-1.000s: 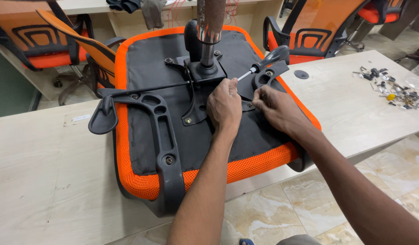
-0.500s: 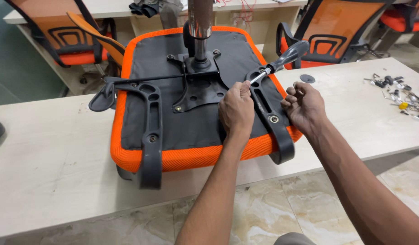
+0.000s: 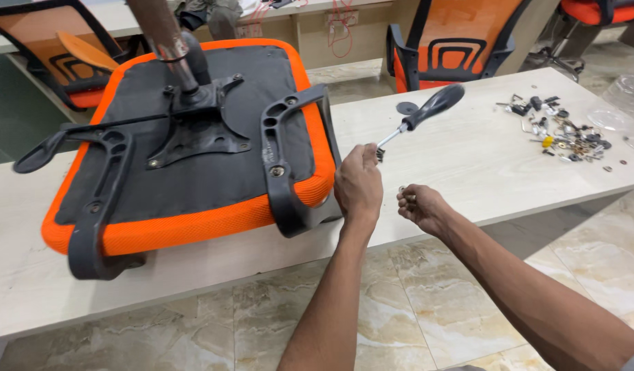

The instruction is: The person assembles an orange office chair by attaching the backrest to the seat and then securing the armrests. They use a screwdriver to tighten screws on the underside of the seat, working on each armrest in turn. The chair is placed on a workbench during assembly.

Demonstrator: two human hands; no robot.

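Left hand (image 3: 359, 184): fist curled around the shaft end of the screwdriver (image 3: 421, 117), whose black handle points up and away to the right.
Right hand (image 3: 420, 207): fingers bent, pinching small metal fasteners (image 3: 405, 193), just beside the left hand above the counter (image 3: 468, 165) edge.
Chair seat (image 3: 193, 151): upside down on the counter, left of both hands; its near armrest bracket (image 3: 284, 161) sits just beside the left hand.
Loose hardware (image 3: 561, 127): scattered well off to the right of the right hand.

Loose hardware pile (image 3: 561, 127) lies on the table (image 3: 468, 165); orange chairs (image 3: 461, 48) stand behind.
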